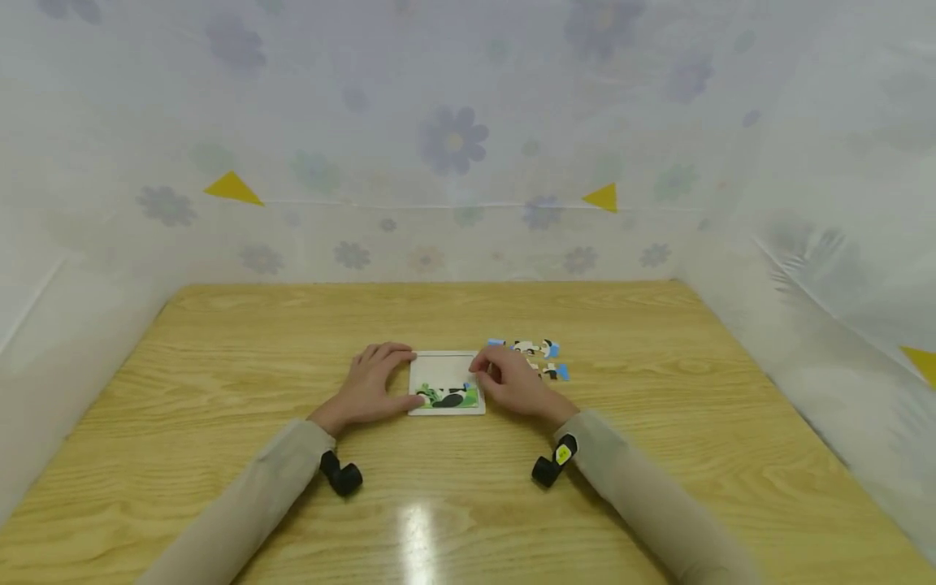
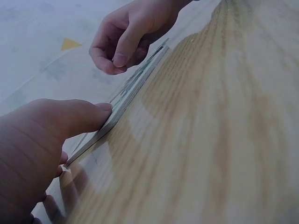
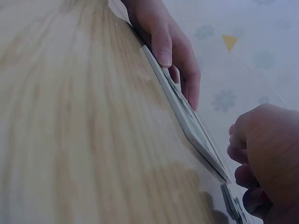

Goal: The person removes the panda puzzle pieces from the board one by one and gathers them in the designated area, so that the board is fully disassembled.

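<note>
Lying flat mid-tabletop [image 1: 219,341], the thin, stiff, light puzzle board [image 1: 446,375] is braced by the left hand [image 1: 369,383] with straight fingers at its edge; the right hand [image 1: 512,382] curls over it, best lifted by edges.

Both forearms, in beige sleeves, rise from the lower corners of the head view toward the middle, each with a small black camera strapped at the wrist. The left hand [image 1: 369,383] lies palm down just left of centre, fingers spread forward and relaxed, thumb stretched toward the right. The right hand [image 1: 512,380] sits just right of centre, its fingers [image 2: 122,49] curled inward with the tips drawn together near the thumb.
</note>
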`<action>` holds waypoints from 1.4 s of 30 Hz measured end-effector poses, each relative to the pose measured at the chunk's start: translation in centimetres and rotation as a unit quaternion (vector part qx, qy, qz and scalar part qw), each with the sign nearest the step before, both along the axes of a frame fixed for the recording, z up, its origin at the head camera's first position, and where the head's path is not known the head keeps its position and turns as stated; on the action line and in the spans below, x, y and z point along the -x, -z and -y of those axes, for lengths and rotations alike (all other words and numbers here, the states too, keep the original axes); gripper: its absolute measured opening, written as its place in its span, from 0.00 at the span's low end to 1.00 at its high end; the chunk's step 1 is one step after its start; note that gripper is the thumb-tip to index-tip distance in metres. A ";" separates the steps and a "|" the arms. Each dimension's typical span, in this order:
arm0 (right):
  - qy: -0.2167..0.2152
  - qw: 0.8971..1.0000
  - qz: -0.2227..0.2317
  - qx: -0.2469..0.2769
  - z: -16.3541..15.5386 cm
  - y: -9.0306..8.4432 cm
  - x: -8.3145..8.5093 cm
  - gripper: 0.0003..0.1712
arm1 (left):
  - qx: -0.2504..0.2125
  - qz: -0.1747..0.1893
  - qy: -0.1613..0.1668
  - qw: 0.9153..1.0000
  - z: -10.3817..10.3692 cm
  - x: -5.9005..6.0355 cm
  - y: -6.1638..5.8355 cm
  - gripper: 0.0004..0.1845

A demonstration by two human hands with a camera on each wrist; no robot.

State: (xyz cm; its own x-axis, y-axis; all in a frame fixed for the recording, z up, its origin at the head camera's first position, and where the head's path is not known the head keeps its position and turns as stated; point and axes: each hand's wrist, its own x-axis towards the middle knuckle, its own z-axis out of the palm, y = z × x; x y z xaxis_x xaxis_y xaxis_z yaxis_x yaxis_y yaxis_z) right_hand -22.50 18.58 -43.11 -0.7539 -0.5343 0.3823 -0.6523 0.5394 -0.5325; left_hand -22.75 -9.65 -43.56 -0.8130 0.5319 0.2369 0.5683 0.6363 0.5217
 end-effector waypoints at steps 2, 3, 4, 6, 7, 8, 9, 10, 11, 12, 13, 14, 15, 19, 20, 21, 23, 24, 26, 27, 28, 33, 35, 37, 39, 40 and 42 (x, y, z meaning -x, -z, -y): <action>-0.012 1.000 0.007 0.000 0.7 0.0 0.0 0.05 | 0.001 -0.001 -0.003 1.000 0.0 0.0 0.0 0.37; -0.016 1.000 0.011 -0.001 1.0 0.0 -0.1 0.05 | -0.001 0.001 -0.003 1.000 -0.1 0.0 0.0 0.37; -0.020 1.000 0.017 0.001 1.3 0.0 -0.1 0.05 | -0.002 0.001 -0.002 1.000 -0.1 0.0 -0.1 0.37; -0.025 0.999 0.024 0.003 1.7 0.0 -0.1 0.05 | -0.004 0.003 -0.001 1.000 -0.1 0.0 -0.1 0.37; -0.027 0.999 0.026 0.003 2.0 0.0 -0.1 0.05 | -0.003 0.003 -0.001 1.000 -0.2 0.0 -0.1 0.37; -0.031 0.999 0.027 0.006 2.2 0.0 -0.1 0.05 | -0.003 0.003 -0.001 1.000 -0.2 0.0 -0.1 0.37; -0.033 0.999 0.028 0.004 2.4 0.0 -0.1 0.05 | -0.003 0.003 0.000 1.000 -0.2 0.0 -0.1 0.37; -0.037 0.999 0.028 0.005 2.6 0.0 -0.1 0.05 | -0.003 0.002 0.000 1.000 -0.2 0.0 0.0 0.37; -0.039 0.999 0.028 0.003 2.8 0.0 -0.1 0.04 | -0.003 0.001 0.000 1.000 -0.1 0.0 0.0 0.37; -0.041 0.999 0.028 0.001 3.0 0.0 0.0 0.04 | -0.003 0.001 0.000 1.000 -0.1 0.0 0.0 0.37; -0.046 0.999 0.027 0.001 3.2 0.0 0.0 0.04 | -0.003 -0.001 0.000 1.000 -0.1 0.0 0.0 0.37; -0.052 0.998 0.024 0.000 3.4 0.0 0.0 0.03 | -0.003 -0.001 0.001 1.000 -0.1 0.0 0.0 0.37; -0.057 0.998 0.021 0.000 3.6 -0.1 0.0 0.03 | -0.004 -0.002 0.001 1.000 -0.1 0.0 0.0 0.37; -0.074 0.997 0.007 -0.004 4.4 -0.3 0.0 0.03 | -0.007 -0.011 0.002 1.000 0.0 0.0 -0.1 0.36; -0.076 0.997 0.007 -0.007 4.6 -0.3 0.0 0.04 | -0.008 -0.011 0.002 1.000 0.0 0.0 -0.1 0.36; -0.077 0.997 0.012 -0.011 4.8 -0.4 0.0 0.04 | -0.010 -0.012 0.003 1.000 0.0 0.0 -0.1 0.36; -0.077 0.996 0.023 -0.027 5.0 -0.5 0.0 0.05 | -0.011 -0.011 0.004 1.000 -0.1 0.0 -0.1 0.36; -0.078 0.996 0.030 -0.035 5.1 -0.5 -0.1 0.05 | -0.014 -0.009 0.005 1.000 -0.1 0.0 -0.2 0.36; -0.074 0.995 0.041 -0.055 5.2 -0.6 -0.1 0.07 | -0.013 -0.007 0.004 1.000 0.0 0.0 -0.2 0.36; -0.072 0.994 0.045 -0.065 5.3 -0.6 -0.2 0.09 | -0.012 -0.008 0.004 1.000 0.0 0.0 -0.2 0.36; -0.071 0.994 0.050 -0.072 5.3 -0.7 -0.2 0.10 | -0.010 -0.007 0.004 1.000 0.0 0.0 -0.2 0.37; -0.065 0.991 0.074 -0.096 5.4 -1.0 -0.2 0.16 | 0.003 0.001 0.009 1.000 0.1 0.0 -0.2 0.43; -0.060 0.988 0.086 -0.110 5.4 -1.2 -0.1 0.16 | 0.006 0.002 0.012 1.000 0.1 0.0 -0.1 0.45; -0.059 0.986 0.101 -0.117 5.6 -1.4 0.0 0.16 | 0.005 0.002 0.013 1.000 0.2 0.0 -0.1 0.47; -0.056 0.983 0.122 -0.124 5.7 -1.7 0.1 0.14 | 0.003 0.003 0.015 1.000 0.2 0.0 -0.1 0.47; -0.057 0.982 0.131 -0.126 5.8 -1.8 0.1 0.14 | 0.003 0.004 0.016 1.000 0.2 -0.1 0.0 0.47; -0.058 0.978 0.149 -0.132 6.0 -2.0 0.2 0.13 | 0.002 0.008 0.018 1.000 0.2 -0.1 0.1 0.47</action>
